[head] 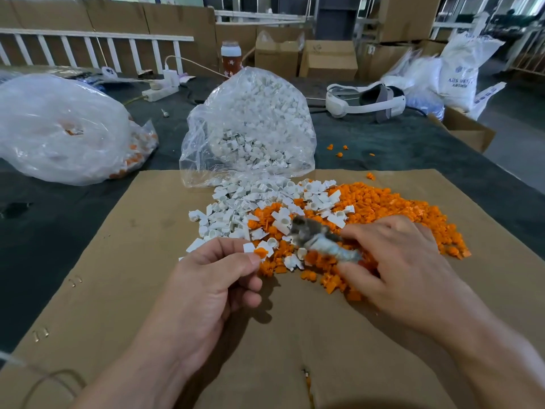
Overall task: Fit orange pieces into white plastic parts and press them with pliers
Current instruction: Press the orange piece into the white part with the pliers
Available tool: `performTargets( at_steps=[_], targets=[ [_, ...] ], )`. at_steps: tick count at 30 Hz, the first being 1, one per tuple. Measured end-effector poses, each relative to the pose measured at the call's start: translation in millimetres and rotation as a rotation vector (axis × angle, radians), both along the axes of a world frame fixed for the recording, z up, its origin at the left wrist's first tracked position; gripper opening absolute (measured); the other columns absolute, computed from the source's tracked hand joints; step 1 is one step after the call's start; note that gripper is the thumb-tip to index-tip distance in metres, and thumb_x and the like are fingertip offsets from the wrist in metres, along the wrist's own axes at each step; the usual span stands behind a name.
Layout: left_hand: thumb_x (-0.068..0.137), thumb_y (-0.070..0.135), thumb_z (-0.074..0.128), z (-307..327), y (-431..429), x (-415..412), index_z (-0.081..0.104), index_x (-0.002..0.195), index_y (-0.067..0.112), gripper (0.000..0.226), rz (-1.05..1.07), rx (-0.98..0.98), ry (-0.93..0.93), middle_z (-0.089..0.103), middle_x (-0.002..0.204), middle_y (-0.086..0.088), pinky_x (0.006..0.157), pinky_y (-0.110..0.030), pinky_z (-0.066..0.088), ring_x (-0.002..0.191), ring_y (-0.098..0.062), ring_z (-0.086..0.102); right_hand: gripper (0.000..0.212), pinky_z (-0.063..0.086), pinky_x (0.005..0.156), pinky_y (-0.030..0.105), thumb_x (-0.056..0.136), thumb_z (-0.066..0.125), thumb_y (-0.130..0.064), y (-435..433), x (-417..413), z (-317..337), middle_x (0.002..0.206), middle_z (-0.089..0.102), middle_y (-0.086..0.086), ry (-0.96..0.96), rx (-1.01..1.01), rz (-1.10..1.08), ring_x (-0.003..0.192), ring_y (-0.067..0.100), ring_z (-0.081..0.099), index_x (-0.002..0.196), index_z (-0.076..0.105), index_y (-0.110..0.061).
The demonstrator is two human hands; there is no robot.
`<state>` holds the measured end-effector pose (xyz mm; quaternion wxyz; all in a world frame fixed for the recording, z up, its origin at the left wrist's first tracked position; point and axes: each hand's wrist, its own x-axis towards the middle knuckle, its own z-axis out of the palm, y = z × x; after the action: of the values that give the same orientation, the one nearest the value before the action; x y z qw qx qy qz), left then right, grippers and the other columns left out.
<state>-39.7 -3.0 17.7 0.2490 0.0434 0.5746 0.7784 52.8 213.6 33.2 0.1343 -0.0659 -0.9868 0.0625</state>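
My left hand pinches a white plastic part with an orange piece in it between thumb and fingertips, just above the cardboard. My right hand grips the pliers, which are blurred; their grey jaws point left toward the held part, a short gap away. Behind both hands lies a heap of loose white parts and a larger heap of orange pieces, mixed where they meet.
A flat cardboard sheet covers the dark table. An open clear bag of white parts stands behind the heaps. Another large clear bag lies at the left. A white headset, power strip and cardboard boxes sit further back.
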Motion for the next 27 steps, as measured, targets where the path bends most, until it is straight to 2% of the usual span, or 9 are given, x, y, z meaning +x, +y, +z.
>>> performTargets(
  at_steps=[2,4,6,9,14,17,19,22,27],
  targets=[
    [0.057,0.012,0.074,1,0,0,0.065,0.08,0.007,0.025,0.005,0.014,0.0,0.057,0.06,-0.008,0.04,-0.022,0.048,0.048,-0.013,0.056,0.037,0.031,0.087,0.032,0.09,0.039,-0.053,-2,1,5,0.094,0.058,-0.013,0.063,-0.06,-0.032,0.095,0.014,0.049,0.116,0.053,-0.032],
    [0.057,0.012,0.074,1,0,1,0.065,0.08,0.007,0.025,0.003,0.02,0.005,0.057,0.06,-0.008,0.04,-0.022,0.048,0.048,-0.014,0.055,0.043,0.037,0.078,0.031,0.088,0.043,-0.053,-5,2,10,0.099,0.056,-0.009,0.107,-0.119,-0.047,0.091,0.015,0.052,0.122,0.05,-0.027],
    [0.058,0.013,0.074,3,1,2,0.068,0.076,0.01,0.019,0.001,0.038,0.019,0.057,0.061,-0.009,0.04,-0.022,0.047,0.049,-0.014,0.055,0.05,0.038,0.073,0.029,0.085,0.045,-0.054,-9,4,13,0.104,0.057,-0.008,0.103,-0.128,-0.053,0.09,0.014,0.053,0.126,0.05,-0.025],
    [0.059,0.013,0.074,5,1,3,0.07,0.068,0.016,0.011,0.015,0.088,0.057,0.058,0.061,-0.007,0.04,-0.022,0.046,0.049,-0.013,0.055,0.047,0.046,0.069,0.031,0.084,0.039,-0.057,-18,8,18,0.097,0.06,-0.011,0.073,-0.137,0.019,0.083,0.012,0.056,0.118,0.055,-0.028],
    [0.058,0.012,0.075,8,0,6,0.072,0.065,0.019,0.011,0.0,0.178,0.11,0.058,0.06,-0.007,0.039,-0.021,0.045,0.05,-0.013,0.054,0.047,0.04,0.066,0.028,0.084,0.035,-0.053,-25,15,22,0.089,0.062,-0.014,0.044,-0.121,0.107,0.077,0.008,0.051,0.116,0.059,-0.028],
    [0.06,-0.004,0.078,5,-1,6,0.072,0.07,0.017,0.023,-0.017,0.161,0.151,0.058,0.062,-0.006,0.04,-0.021,0.046,0.051,-0.012,0.055,0.041,0.036,0.065,0.019,0.086,0.039,-0.048,-28,15,24,0.081,0.062,-0.012,0.045,-0.061,0.137,0.076,0.01,0.044,0.111,0.062,-0.024],
    [0.068,0.004,0.072,4,-2,7,0.071,0.073,0.015,0.013,-0.021,0.16,0.167,0.058,0.062,-0.008,0.041,-0.021,0.046,0.052,-0.013,0.056,0.04,0.039,0.067,0.025,0.087,0.038,-0.049,-28,15,24,0.08,0.061,-0.015,0.021,-0.052,0.147,0.074,0.01,0.043,0.111,0.061,-0.027],
    [0.065,0.0,0.077,4,-2,7,0.071,0.074,0.014,0.018,-0.027,0.145,0.189,0.057,0.062,-0.008,0.041,-0.022,0.046,0.052,-0.014,0.056,0.038,0.044,0.069,0.035,0.087,0.037,-0.05,-27,17,25,0.08,0.061,-0.016,-0.011,-0.059,0.166,0.069,0.009,0.046,0.109,0.06,-0.029],
    [0.069,0.005,0.072,5,-2,8,0.071,0.075,0.014,0.011,-0.019,0.168,0.198,0.058,0.061,-0.008,0.041,-0.022,0.046,0.052,-0.013,0.056,0.044,0.05,0.066,0.033,0.086,0.036,-0.053,-27,19,26,0.092,0.063,-0.018,-0.049,-0.121,0.202,0.081,0.006,0.058,0.118,0.058,-0.031]
  ],
)
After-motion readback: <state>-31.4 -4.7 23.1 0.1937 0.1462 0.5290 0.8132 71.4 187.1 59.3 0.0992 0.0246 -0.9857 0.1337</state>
